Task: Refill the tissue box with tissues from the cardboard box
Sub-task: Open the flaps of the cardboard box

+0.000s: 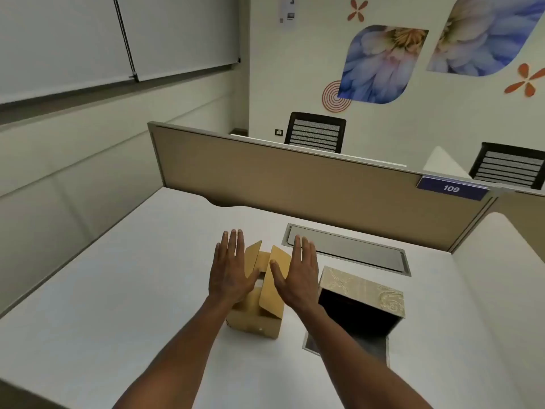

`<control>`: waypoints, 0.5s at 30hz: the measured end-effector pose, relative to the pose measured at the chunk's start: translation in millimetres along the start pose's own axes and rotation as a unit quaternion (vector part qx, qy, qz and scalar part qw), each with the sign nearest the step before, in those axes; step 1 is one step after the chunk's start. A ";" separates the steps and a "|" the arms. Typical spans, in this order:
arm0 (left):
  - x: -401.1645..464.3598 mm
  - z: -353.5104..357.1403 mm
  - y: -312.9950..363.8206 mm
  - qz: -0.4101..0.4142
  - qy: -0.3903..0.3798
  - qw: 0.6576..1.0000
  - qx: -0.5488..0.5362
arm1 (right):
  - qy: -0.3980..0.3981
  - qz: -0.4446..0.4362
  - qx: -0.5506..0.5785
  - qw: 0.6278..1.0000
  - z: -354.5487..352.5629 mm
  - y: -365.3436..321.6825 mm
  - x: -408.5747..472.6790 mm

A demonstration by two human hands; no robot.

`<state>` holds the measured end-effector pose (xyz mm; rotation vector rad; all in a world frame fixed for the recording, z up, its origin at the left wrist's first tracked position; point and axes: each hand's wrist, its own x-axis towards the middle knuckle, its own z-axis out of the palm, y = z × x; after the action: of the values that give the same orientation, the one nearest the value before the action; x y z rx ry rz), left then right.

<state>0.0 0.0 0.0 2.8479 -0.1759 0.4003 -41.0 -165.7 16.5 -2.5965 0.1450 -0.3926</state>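
Observation:
A small brown cardboard box [256, 318] stands on the white desk [124, 290], its top flaps raised and parted. My left hand [230, 270] lies flat and open over the left flaps. My right hand [299, 276] is flat and open against the right flap. A bit of white shows between the flaps; the box's contents are otherwise hidden. Just to the right sits the tissue box [361, 302], beige with an embossed pattern, open on the side facing me with a dark, empty-looking inside. Its panel [348, 346] lies flat in front of it.
A grey cable hatch [348, 249] is set into the desk behind the boxes. A tan partition [295, 184] with a blue "109" tag [451, 188] closes the far edge. Two black mesh chairs [315, 132] stand beyond it. A wall runs along the left.

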 end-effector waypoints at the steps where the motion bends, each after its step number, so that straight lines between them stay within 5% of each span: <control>1: -1.5 0.7 -1.3 -0.001 -0.016 1.000 -0.004 | -0.008 0.012 0.014 1.000 4.5 -1.1 -2.3; 8: -1.1 9.6 -15.5 -0.016 -0.039 0.999 0.008 | -0.094 0.123 0.035 0.987 35.5 -1.2 -14.4; 15: 4.3 6.8 -37.0 0.002 -0.021 0.999 -0.044 | -0.133 0.145 0.049 0.979 58.3 4.6 -24.9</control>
<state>11.6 33.3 -13.9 2.7717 -0.2011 0.3247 -47.3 -138.1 -40.4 -2.4528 0.3949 0.0511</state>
